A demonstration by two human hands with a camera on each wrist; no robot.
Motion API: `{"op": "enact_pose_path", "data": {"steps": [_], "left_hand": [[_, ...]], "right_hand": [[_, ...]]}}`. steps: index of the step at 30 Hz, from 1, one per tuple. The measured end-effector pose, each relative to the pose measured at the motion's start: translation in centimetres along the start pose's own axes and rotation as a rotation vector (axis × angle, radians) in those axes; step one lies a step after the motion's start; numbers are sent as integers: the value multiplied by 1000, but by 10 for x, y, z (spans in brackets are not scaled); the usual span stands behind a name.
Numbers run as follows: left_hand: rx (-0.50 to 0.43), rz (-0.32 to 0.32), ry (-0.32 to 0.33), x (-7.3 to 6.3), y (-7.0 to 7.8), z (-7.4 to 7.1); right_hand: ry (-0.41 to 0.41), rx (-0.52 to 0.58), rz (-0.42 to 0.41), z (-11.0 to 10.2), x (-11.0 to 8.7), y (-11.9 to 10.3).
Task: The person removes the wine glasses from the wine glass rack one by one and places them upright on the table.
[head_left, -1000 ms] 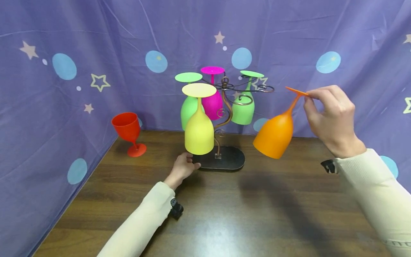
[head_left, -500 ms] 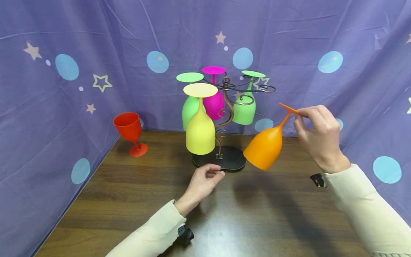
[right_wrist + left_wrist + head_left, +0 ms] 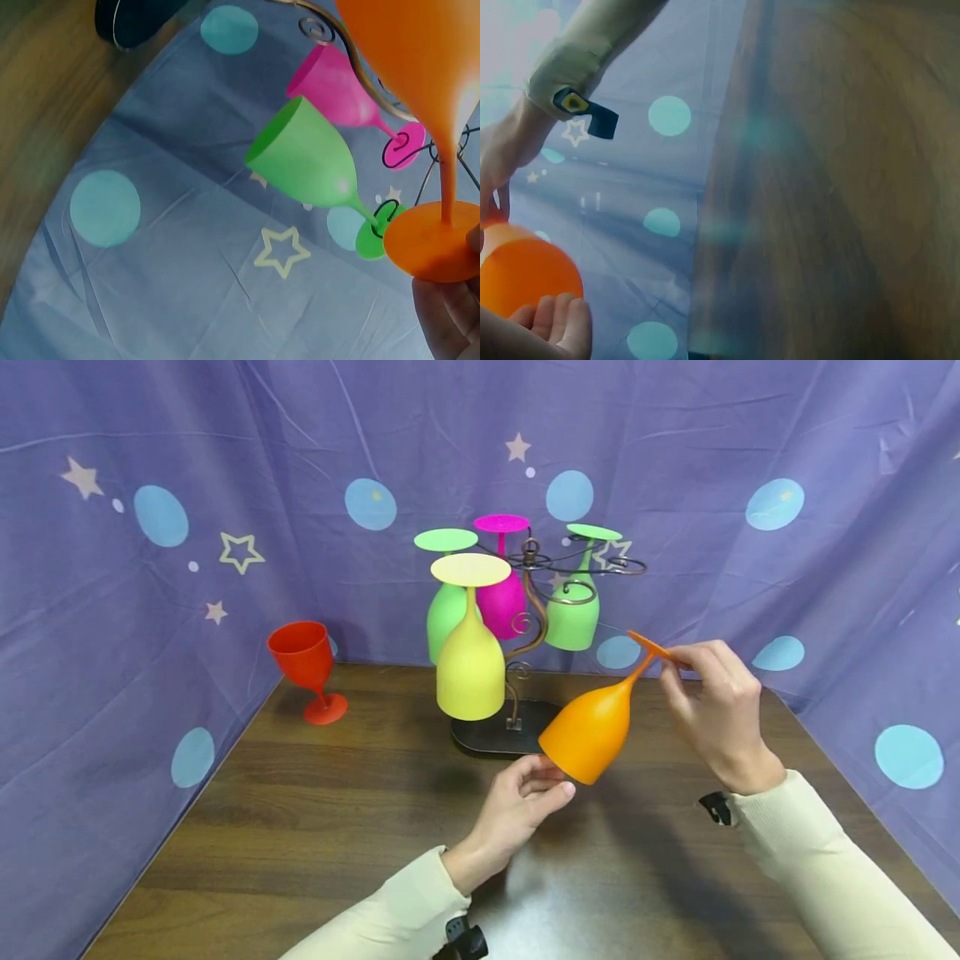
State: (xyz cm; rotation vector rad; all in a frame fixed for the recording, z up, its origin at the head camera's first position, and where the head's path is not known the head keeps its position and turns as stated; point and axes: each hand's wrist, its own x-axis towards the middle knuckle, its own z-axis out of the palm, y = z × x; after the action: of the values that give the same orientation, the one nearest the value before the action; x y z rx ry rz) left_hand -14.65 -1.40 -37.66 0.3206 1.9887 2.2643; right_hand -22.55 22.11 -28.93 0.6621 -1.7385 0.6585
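My right hand [image 3: 712, 714] pinches an orange plastic goblet [image 3: 588, 731] by its round foot, the bowl tilted down to the left. Just below the bowl's rim is my left hand [image 3: 513, 810], its thumb and fingers apart and its fingertips right at the rim. In the left wrist view, the left fingers overlap the orange bowl [image 3: 532, 274]. Behind stands a metal goblet rack [image 3: 536, 602] on a black oval base. Upside down on it hang a yellow goblet [image 3: 470, 677], a magenta goblet [image 3: 501, 602] and two green goblets, one at left [image 3: 442, 618], one at right [image 3: 573, 618].
A red goblet [image 3: 303, 664] stands upright on the wooden table [image 3: 300, 827] at the left. Curled wire arms at the rack's right front [image 3: 581, 597] bear no goblet. A purple curtain [image 3: 675, 443] with stars and dots encloses the back and sides.
The left hand has left the rack's base and moved right to the orange goblet's rim. My right hand has brought the goblet down and left, tilting it further.
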Motion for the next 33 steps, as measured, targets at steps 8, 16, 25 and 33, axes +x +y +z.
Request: {"op": "enact_pose_path", "data": {"steps": [8,16,25,33], "left_hand": [[-119,69,112,-3,1,8],[-105,144,178,-5,5,5],[50,287,216,-10,7,1],[212,360,261,-15,6,-15]], "right_hand": [[-14,14,31,8,-16,-4],[-66,29,48,12,-28,-4],[-133,66,82,12,-33,-5],[-306,155,95,6,-28,-1]]}}
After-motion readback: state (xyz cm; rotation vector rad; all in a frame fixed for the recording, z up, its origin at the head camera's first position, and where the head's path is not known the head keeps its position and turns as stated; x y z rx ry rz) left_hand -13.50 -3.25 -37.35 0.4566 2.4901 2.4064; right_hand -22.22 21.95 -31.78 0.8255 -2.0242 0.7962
